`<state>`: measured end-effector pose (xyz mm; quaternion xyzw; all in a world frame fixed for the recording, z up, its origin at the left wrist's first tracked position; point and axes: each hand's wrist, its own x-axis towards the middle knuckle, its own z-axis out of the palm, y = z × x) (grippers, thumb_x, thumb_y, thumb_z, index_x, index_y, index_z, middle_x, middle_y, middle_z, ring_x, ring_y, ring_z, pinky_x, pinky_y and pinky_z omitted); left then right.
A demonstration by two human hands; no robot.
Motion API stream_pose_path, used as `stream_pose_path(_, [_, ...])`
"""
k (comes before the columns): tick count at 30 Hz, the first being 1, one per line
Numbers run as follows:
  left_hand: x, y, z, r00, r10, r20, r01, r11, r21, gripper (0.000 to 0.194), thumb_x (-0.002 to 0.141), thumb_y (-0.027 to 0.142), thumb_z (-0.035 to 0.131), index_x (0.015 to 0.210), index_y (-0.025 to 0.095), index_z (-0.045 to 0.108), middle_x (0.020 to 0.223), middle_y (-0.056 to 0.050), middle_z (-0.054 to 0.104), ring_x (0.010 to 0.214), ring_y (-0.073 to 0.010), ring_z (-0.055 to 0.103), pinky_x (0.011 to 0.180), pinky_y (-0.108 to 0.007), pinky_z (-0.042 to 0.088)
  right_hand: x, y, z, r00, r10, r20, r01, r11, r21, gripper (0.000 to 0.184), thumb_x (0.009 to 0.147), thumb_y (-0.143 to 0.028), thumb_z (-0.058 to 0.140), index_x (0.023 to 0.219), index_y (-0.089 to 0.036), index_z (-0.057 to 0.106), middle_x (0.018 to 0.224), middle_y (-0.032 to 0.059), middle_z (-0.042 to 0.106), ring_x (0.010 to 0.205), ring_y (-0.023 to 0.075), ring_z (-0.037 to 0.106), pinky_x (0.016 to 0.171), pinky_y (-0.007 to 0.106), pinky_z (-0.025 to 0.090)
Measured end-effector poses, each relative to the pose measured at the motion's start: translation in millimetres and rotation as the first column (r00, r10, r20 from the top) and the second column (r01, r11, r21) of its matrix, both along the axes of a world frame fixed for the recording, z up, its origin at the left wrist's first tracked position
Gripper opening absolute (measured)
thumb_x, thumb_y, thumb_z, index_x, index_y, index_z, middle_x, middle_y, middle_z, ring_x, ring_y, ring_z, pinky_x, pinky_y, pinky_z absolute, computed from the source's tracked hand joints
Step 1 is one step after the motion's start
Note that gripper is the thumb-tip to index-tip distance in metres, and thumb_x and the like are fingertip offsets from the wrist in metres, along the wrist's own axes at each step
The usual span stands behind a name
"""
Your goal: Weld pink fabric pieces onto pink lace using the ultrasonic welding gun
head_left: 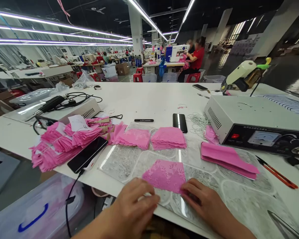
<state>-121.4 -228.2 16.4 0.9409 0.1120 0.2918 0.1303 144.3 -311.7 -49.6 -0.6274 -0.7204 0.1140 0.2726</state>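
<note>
A pink lace piece (pixel 165 174) lies flat on a clear plastic sheet (pixel 239 196) at the table's near edge. My left hand (pixel 132 205) rests on the sheet at the piece's lower left corner, fingers curled and close together. My right hand (pixel 203 203) lies at the lower right corner, fingertips touching the lace edge. Two stacks of pink lace (pixel 168 137) sit just beyond, and a folded pile of plain pink fabric (pixel 226 159) lies to the right.
A heap of pink pieces (pixel 62 142) with a phone (pixel 87 154) on it lies left. A grey control box (pixel 256 124), red-handled snips (pixel 276 172), a black phone (pixel 179 122), a marker (pixel 144 120) and rubber bands (pixel 196 121) are on the white table (pixel 149 99). Seated workers are at sewing machines far back.
</note>
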Motion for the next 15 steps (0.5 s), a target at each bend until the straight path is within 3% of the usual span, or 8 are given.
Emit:
stream_pose_path(3, [4, 39, -26.6, 0.986, 0.092, -0.141, -0.094, 0.996, -0.007, 0.021, 0.092, 0.022, 0.056, 0.112, 0.017, 0.058, 0.103, -0.011, 0.062, 0.091, -0.0221, 0.059, 0.078, -0.037, 0.051, 1, 2, -2.5, 1.0, 0.02, 0.024, -0.022, 0.995, 0.093, 0.019, 0.094, -0.025, 0.045, 0.09, -0.025, 0.064, 0.08, 0.0003, 0.066, 0.062, 0.0106, 0.065, 0.055, 0.02, 0.051])
stream_pose_path(7, [1, 58, -49.4, 0.957, 0.065, -0.284, -0.081, 0.996, -0.047, 0.02, 0.096, 0.031, 0.052, 0.108, 0.017, 0.061, 0.102, -0.011, 0.062, 0.09, -0.0218, 0.056, 0.08, -0.036, 0.047, 2, 4, -7.8, 0.999, 0.018, 0.034, -0.025, 0.98, 0.199, 0.02, 0.094, -0.027, 0.045, 0.086, -0.025, 0.063, 0.077, 0.0007, 0.067, 0.059, 0.0117, 0.065, 0.052, 0.021, 0.05])
stream_pose_path(11, [5, 61, -50.5, 0.945, 0.034, -0.327, -0.049, 0.998, -0.039, 0.02, 0.098, 0.02, 0.044, 0.097, 0.018, 0.063, 0.094, -0.008, 0.064, 0.085, -0.0185, 0.057, 0.079, -0.032, 0.043, 8, 5, -6.5, 0.998, 0.04, -0.048, -0.036, 0.996, 0.087, 0.02, 0.092, -0.031, 0.046, 0.079, -0.025, 0.061, 0.073, 0.0012, 0.066, 0.059, 0.0137, 0.065, 0.053, 0.023, 0.051])
stream_pose_path(15, [16, 77, -34.9, 0.941, 0.016, -0.338, -0.034, 0.998, -0.046, 0.014, 0.094, 0.018, 0.051, 0.087, 0.018, 0.063, 0.087, -0.004, 0.065, 0.079, -0.0141, 0.059, 0.074, -0.024, 0.044, 19, 14, 13.0, 0.982, 0.029, -0.188, -0.047, 0.995, -0.093, 0.028, 0.091, -0.039, 0.045, 0.07, -0.025, 0.056, 0.064, 0.0003, 0.061, 0.055, 0.0133, 0.058, 0.051, 0.023, 0.048])
